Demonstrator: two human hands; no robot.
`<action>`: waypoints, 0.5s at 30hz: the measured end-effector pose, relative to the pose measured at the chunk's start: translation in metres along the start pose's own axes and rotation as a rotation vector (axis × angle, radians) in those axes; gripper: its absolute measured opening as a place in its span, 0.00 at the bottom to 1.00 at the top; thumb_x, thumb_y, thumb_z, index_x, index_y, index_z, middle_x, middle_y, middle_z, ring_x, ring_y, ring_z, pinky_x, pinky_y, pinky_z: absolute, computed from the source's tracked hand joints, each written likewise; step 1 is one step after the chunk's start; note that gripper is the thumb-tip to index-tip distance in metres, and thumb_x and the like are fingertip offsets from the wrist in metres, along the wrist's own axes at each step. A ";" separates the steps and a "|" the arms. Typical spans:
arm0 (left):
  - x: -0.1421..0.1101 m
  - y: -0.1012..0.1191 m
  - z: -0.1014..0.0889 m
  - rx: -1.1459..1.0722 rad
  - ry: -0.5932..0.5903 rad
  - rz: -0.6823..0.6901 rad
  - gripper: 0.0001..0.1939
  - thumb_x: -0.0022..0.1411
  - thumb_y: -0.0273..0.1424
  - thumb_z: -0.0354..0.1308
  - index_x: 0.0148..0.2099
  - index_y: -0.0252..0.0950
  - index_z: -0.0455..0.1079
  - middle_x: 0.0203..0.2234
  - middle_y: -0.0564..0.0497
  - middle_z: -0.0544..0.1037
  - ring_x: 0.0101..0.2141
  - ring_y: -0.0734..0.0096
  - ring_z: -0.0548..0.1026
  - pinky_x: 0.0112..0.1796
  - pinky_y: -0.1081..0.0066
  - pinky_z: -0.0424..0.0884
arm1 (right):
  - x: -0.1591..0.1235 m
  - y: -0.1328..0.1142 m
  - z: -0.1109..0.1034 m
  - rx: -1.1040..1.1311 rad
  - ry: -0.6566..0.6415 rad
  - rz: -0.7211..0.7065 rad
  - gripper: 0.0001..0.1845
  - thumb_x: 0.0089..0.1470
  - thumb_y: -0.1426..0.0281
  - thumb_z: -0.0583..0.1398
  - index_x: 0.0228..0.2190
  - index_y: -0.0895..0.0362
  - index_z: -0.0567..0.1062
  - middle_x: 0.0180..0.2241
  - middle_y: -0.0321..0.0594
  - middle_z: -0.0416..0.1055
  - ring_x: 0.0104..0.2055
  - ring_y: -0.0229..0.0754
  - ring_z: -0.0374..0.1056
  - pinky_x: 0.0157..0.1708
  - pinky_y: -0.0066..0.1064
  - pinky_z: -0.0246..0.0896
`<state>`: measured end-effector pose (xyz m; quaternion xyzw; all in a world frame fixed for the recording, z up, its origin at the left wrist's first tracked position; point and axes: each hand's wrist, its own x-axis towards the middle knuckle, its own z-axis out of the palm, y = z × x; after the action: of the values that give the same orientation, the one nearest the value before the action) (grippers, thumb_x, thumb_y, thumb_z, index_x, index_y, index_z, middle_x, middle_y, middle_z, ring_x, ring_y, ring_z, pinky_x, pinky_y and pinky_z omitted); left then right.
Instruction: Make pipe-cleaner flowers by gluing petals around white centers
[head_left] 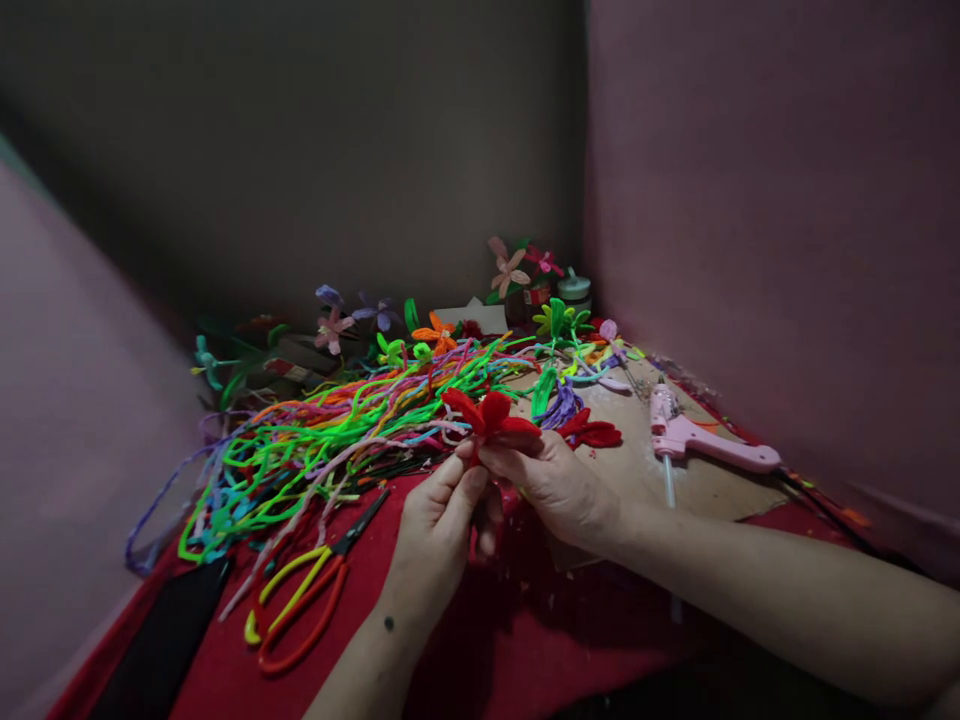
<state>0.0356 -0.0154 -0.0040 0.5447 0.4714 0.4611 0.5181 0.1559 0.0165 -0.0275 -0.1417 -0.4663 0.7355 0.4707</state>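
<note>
A red pipe-cleaner flower [493,414] is held up between my two hands, its petals spread above my fingertips. My left hand [444,505] pinches it from below at its base. Thumb and fingers of my right hand [559,485] close on the same base from the right. Just behind my right hand lies another red petalled piece [591,430]. A bundle of purple pipe cleaners [561,404] rests close behind the held flower. My fingers hide the flower's underside.
Many coloured pipe cleaners [337,420] heap across the left and back. Scissors [307,600] lie at front left on the red cloth [480,640]. A pink glue gun [697,440] sits on cardboard [622,470] at right. Finished flowers [442,335] stand along the wall.
</note>
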 end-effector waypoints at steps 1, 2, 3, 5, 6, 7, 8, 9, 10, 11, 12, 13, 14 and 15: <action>0.000 -0.001 0.000 -0.018 -0.014 -0.004 0.11 0.59 0.38 0.54 0.38 0.34 0.68 0.15 0.58 0.67 0.13 0.81 0.62 0.15 0.79 0.56 | -0.001 0.000 0.000 -0.019 0.001 0.004 0.18 0.54 0.58 0.57 0.41 0.58 0.72 0.15 0.32 0.68 0.16 0.37 0.66 0.18 0.28 0.63; 0.000 -0.003 0.000 -0.052 -0.031 -0.020 0.12 0.60 0.38 0.53 0.40 0.35 0.67 0.15 0.58 0.68 0.12 0.81 0.62 0.14 0.79 0.56 | -0.001 0.000 0.000 -0.031 0.002 0.007 0.18 0.54 0.59 0.57 0.42 0.58 0.72 0.15 0.32 0.68 0.16 0.37 0.66 0.18 0.28 0.63; 0.001 -0.003 0.000 -0.092 -0.049 -0.043 0.12 0.60 0.38 0.53 0.41 0.36 0.67 0.15 0.59 0.68 0.11 0.81 0.61 0.14 0.79 0.56 | -0.002 -0.001 0.000 -0.030 0.001 0.013 0.18 0.54 0.59 0.57 0.43 0.58 0.71 0.16 0.32 0.68 0.15 0.37 0.66 0.18 0.28 0.63; 0.003 -0.002 -0.001 -0.141 -0.084 -0.077 0.12 0.60 0.38 0.52 0.41 0.36 0.67 0.16 0.58 0.69 0.11 0.81 0.61 0.15 0.77 0.59 | -0.002 -0.002 0.001 -0.023 -0.004 0.016 0.18 0.55 0.59 0.56 0.43 0.56 0.70 0.15 0.30 0.66 0.14 0.37 0.65 0.16 0.28 0.61; 0.004 -0.001 -0.002 -0.125 -0.095 -0.073 0.11 0.60 0.38 0.52 0.39 0.35 0.68 0.17 0.57 0.70 0.12 0.80 0.63 0.17 0.77 0.62 | -0.002 -0.004 0.002 -0.040 0.015 0.000 0.17 0.55 0.59 0.56 0.41 0.56 0.71 0.15 0.30 0.65 0.14 0.36 0.64 0.15 0.27 0.59; 0.005 0.001 -0.003 -0.085 -0.094 -0.051 0.11 0.60 0.37 0.54 0.38 0.34 0.68 0.19 0.55 0.72 0.15 0.79 0.66 0.21 0.76 0.65 | -0.002 -0.006 0.003 -0.076 0.054 -0.036 0.15 0.54 0.60 0.57 0.38 0.56 0.73 0.15 0.30 0.65 0.15 0.35 0.63 0.16 0.26 0.59; 0.007 0.003 -0.005 -0.032 -0.081 -0.019 0.10 0.59 0.36 0.55 0.38 0.33 0.69 0.22 0.53 0.74 0.20 0.77 0.70 0.26 0.75 0.68 | -0.002 -0.008 0.004 -0.132 0.108 -0.090 0.13 0.52 0.61 0.59 0.35 0.57 0.75 0.17 0.30 0.65 0.17 0.34 0.63 0.18 0.26 0.60; 0.008 0.005 -0.008 0.027 -0.053 0.020 0.10 0.57 0.34 0.57 0.38 0.33 0.70 0.26 0.51 0.75 0.26 0.75 0.73 0.31 0.75 0.69 | -0.002 -0.010 0.004 -0.199 0.165 -0.160 0.11 0.50 0.62 0.61 0.31 0.57 0.76 0.19 0.31 0.67 0.21 0.34 0.64 0.23 0.27 0.61; 0.008 0.007 -0.010 0.067 -0.011 0.057 0.10 0.56 0.33 0.59 0.38 0.33 0.70 0.31 0.49 0.76 0.32 0.73 0.74 0.36 0.74 0.69 | -0.002 -0.013 0.005 -0.267 0.210 -0.232 0.09 0.49 0.63 0.62 0.29 0.56 0.76 0.22 0.32 0.69 0.26 0.35 0.65 0.29 0.28 0.63; 0.008 0.009 -0.013 0.089 0.045 0.097 0.11 0.54 0.32 0.60 0.40 0.34 0.69 0.33 0.49 0.76 0.35 0.71 0.74 0.39 0.74 0.69 | -0.002 -0.016 0.005 -0.332 0.234 -0.292 0.08 0.49 0.64 0.62 0.29 0.56 0.77 0.26 0.34 0.70 0.31 0.36 0.66 0.36 0.30 0.62; 0.007 0.011 -0.017 0.103 0.114 0.148 0.13 0.54 0.32 0.61 0.42 0.35 0.68 0.35 0.49 0.75 0.37 0.71 0.73 0.40 0.73 0.68 | -0.002 -0.018 0.006 -0.394 0.235 -0.333 0.07 0.50 0.65 0.61 0.30 0.55 0.77 0.30 0.35 0.71 0.36 0.38 0.66 0.41 0.32 0.61; 0.006 0.013 -0.019 0.118 0.188 0.215 0.15 0.53 0.31 0.61 0.45 0.37 0.67 0.36 0.50 0.74 0.38 0.71 0.73 0.41 0.72 0.68 | -0.003 -0.020 0.006 -0.459 0.223 -0.361 0.07 0.52 0.65 0.60 0.30 0.55 0.77 0.32 0.37 0.72 0.39 0.40 0.65 0.44 0.34 0.59; 0.004 0.015 -0.022 0.140 0.259 0.313 0.18 0.53 0.30 0.61 0.47 0.40 0.65 0.37 0.51 0.73 0.38 0.71 0.73 0.42 0.72 0.69 | -0.005 -0.021 0.006 -0.521 0.213 -0.382 0.08 0.53 0.65 0.59 0.29 0.55 0.77 0.32 0.38 0.71 0.40 0.42 0.64 0.45 0.36 0.58; 0.001 0.018 -0.024 0.179 0.307 0.433 0.21 0.53 0.28 0.62 0.50 0.42 0.63 0.39 0.51 0.72 0.38 0.71 0.73 0.42 0.71 0.69 | -0.006 -0.023 0.006 -0.581 0.204 -0.400 0.09 0.53 0.65 0.59 0.26 0.55 0.76 0.32 0.39 0.71 0.40 0.43 0.64 0.45 0.38 0.57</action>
<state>0.0128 -0.0118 0.0149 0.5999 0.4559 0.5948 0.2801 0.1679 0.0108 -0.0071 -0.2483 -0.6250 0.4478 0.5892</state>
